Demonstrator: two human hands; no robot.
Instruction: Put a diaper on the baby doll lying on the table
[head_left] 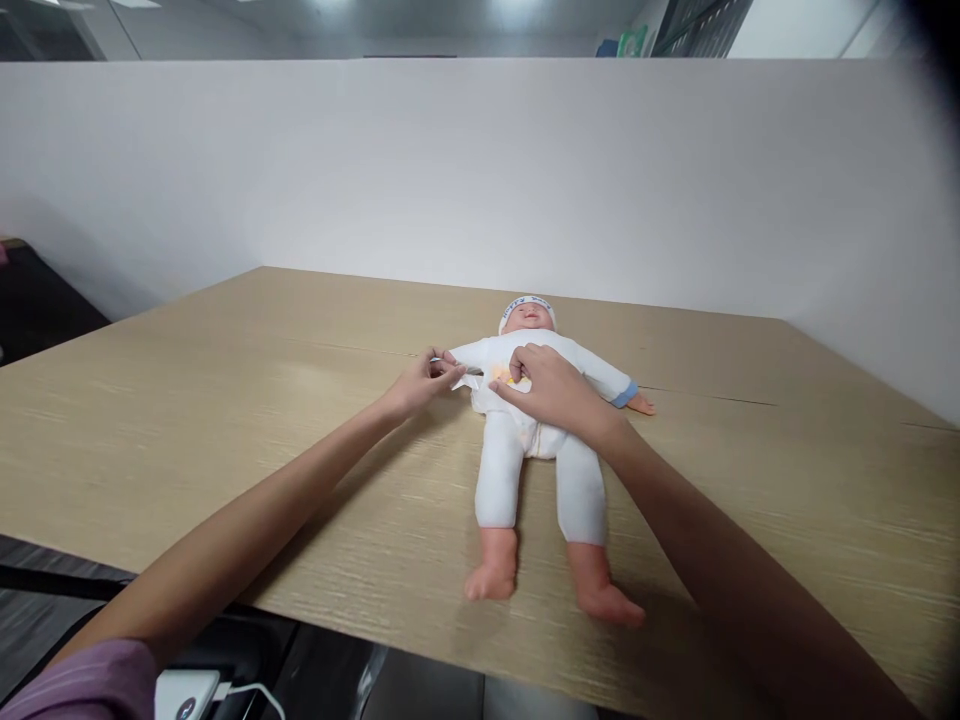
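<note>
A baby doll (540,440) in a white romper and a white cap lies on its back on the wooden table (225,400), head away from me, bare feet toward me. My left hand (424,385) pinches the end of the doll's sleeve at its outstretched arm, fingers closed on the cloth. My right hand (551,388) rests on the doll's chest, fingers curled against the romper front over a yellow print. The doll's other arm (619,388) lies stretched to the right, with a blue cuff and a bare hand showing.
A white partition wall (480,170) stands behind the table's far edge. Below the table's near edge, at the bottom left, a white device (187,692) with a cable shows. A pink sleeve (82,685) covers my left upper arm.
</note>
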